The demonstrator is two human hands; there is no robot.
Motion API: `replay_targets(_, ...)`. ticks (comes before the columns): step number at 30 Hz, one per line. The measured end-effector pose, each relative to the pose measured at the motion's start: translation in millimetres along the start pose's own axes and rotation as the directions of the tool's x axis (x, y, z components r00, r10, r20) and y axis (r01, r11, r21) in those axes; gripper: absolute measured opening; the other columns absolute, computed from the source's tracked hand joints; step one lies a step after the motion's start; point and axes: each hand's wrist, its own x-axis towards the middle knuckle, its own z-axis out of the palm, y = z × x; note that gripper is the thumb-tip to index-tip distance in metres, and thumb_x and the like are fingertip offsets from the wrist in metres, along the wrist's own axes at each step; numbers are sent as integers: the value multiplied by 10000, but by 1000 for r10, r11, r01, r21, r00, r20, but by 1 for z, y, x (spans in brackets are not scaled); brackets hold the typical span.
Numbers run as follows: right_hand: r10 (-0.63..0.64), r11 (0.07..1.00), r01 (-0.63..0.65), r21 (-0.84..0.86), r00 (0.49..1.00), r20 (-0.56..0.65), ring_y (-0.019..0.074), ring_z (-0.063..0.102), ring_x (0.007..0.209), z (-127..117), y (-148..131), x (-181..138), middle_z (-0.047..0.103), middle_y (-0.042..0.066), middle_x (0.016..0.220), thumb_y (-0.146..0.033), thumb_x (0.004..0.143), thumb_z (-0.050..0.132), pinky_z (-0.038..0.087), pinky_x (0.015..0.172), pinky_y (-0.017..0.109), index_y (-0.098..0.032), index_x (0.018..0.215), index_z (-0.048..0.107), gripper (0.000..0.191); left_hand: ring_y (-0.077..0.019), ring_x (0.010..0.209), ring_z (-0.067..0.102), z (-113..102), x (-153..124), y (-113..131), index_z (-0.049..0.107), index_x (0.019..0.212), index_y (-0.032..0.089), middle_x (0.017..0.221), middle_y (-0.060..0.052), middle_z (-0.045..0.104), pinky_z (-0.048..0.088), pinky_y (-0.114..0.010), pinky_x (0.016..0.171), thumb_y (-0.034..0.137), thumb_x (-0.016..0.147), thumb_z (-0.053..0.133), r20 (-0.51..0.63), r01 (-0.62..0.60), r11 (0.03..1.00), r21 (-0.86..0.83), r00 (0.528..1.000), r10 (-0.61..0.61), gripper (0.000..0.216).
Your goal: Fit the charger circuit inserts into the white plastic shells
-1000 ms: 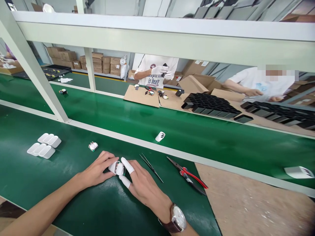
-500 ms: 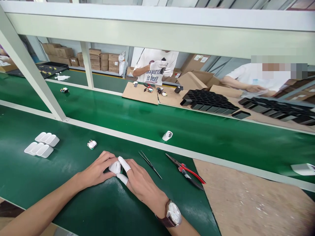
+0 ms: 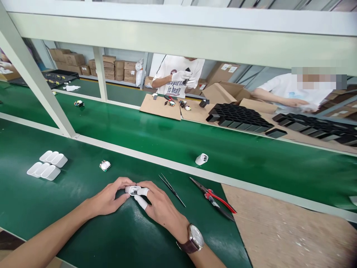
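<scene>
My left hand is closed around a small white plastic housing, fingers behind and thumb in front. The housing's open end faces right, with dark and metallic parts inside it. At that end is my right hand, white finger cots on thumb and index finger. Its index fingertip touches the rim and the thumb is just below. A silver wristwatch is on the right wrist. Tweezers and red-and-black long-nose pliers lie to the right. A small circuit board with a white-topped part lies beyond my left hand.
Several empty white housings stand at left. Cardboard covers the bench at right. Past a pale rail, a green belt carries a filled housing and a circuit board. Two co-workers sit across, near black cases. A frame post rises at left.
The circuit board's green edge stuck out of the housing before; now the parts sit inside its opening. My right index finger has shifted to the rim. Items on the belt have moved right.
</scene>
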Motion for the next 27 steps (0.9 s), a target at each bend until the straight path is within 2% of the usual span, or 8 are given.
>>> replay_targets(2, 6, 1000, -6, -10, 1000, -20, 248, 698, 1080, 6, 1, -3, 688, 109, 1215, -162, 1045, 570, 643, 872, 412, -237, 1351, 596, 317, -236, 1245, 655, 0, -1, -2, 533, 1391, 259, 1337, -107, 664, 562, -417, 1073, 205, 1055, 561, -54, -114, 990, 78, 991, 119, 341)
replay_targets(5, -13, 999, 12, -40, 1000, -5, 270, 689, 1115, 11, 2, -5, 673, 133, 1264, -147, 1044, 556, 637, 878, 434, -226, 1369, 583, 335, -231, 1179, 678, 0, -1, -6, 608, 1311, 249, 1287, -107, 671, 585, -382, 1015, 172, 1032, 607, -89, -248, 937, 248, 957, 276, 290)
replay_targets(10, 97, 994, -95, 53, 995, -37, 268, 697, 1130, -3, 4, -3, 682, 135, 1280, -210, 1048, 584, 629, 934, 448, -215, 1401, 536, 357, -193, 1065, 715, 1, -1, -6, 649, 1305, 260, 1310, -112, 641, 609, -310, 914, 103, 1028, 581, -65, -308, 890, 337, 935, 348, 325)
replay_targets(17, 45, 996, -49, 74, 998, 55, 265, 709, 1108, -4, 5, -5, 680, 118, 1299, -230, 1033, 604, 635, 913, 445, -238, 1369, 573, 337, -199, 987, 716, 6, 2, -4, 685, 1169, 229, 1224, -116, 669, 610, -307, 825, 104, 1010, 604, -96, -334, 864, 378, 914, 395, 218)
replay_targets(20, 73, 986, -74, 152, 997, 9, 243, 708, 1100, -2, 10, -6, 688, 119, 1276, -224, 1052, 575, 627, 915, 418, -232, 1372, 558, 321, -200, 995, 702, 5, 4, -3, 661, 1202, 236, 1232, -120, 660, 605, -321, 835, 97, 1011, 596, -91, -336, 863, 378, 914, 396, 245)
replay_targets(23, 106, 970, -101, 219, 994, -12, 222, 706, 1082, -3, 13, -6, 695, 108, 1245, -192, 1072, 517, 616, 914, 396, -241, 1357, 562, 293, -187, 938, 694, 4, 5, 1, 672, 1146, 225, 1207, -119, 661, 593, -313, 799, 101, 1019, 582, -75, -310, 872, 378, 929, 363, 199)
replay_targets(25, 109, 970, -113, 213, 994, 33, 236, 696, 1125, -3, 13, -7, 681, 112, 1280, -217, 1054, 560, 610, 951, 415, -245, 1384, 546, 331, -183, 913, 691, 5, 5, 3, 688, 1102, 226, 1181, -111, 671, 589, -311, 787, 121, 1027, 573, -79, -284, 880, 381, 938, 337, 173)
replay_targets(27, 120, 976, -135, 168, 988, 97, 270, 649, 1248, 1, 11, -7, 629, 130, 1390, -255, 1010, 649, 582, 1038, 459, -244, 1443, 501, 458, -191, 955, 695, 7, 4, 3, 693, 1118, 240, 1187, -103, 677, 592, -324, 831, 139, 1031, 571, -103, -252, 905, 343, 947, 303, 180)
